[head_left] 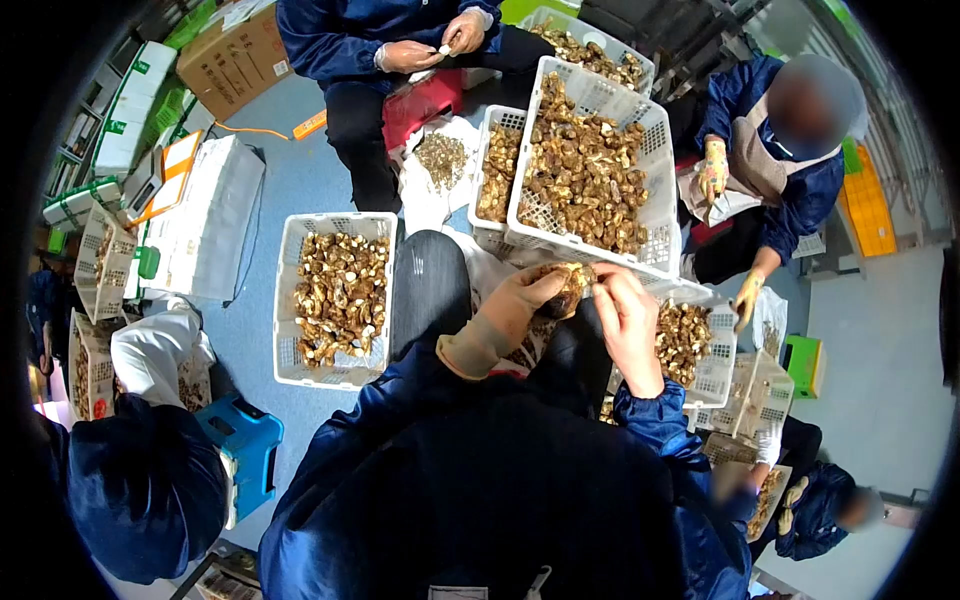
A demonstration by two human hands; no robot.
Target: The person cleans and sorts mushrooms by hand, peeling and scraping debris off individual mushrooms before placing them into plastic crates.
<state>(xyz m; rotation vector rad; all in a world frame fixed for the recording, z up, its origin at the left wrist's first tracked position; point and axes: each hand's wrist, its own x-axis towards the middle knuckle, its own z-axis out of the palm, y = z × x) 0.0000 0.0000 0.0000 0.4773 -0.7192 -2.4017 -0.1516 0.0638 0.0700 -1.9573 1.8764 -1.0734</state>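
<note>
Above my lap, my left hand (508, 312), in a pale glove, is closed around a brown and yellowish mushroom (568, 292). My right hand (628, 318) is bare. Its thumb and fingers pinch together at the mushroom's right edge, and whether they also hold something small is hidden. Just beyond my hands stands a large white crate (588, 243) heaped with brown mushrooms. Another white crate (284, 345) of mushrooms, many with pale cut faces, stands on the floor to the left of my knee.
To the right is another mushroom crate (715, 375). Across from me, a person's gloved hands (435, 50) hold a small white piece. A co-worker's gloved hand (748, 298) reaches near the right crate. A blue stool (255, 450) and white foam boxes (215, 215) stand on the left.
</note>
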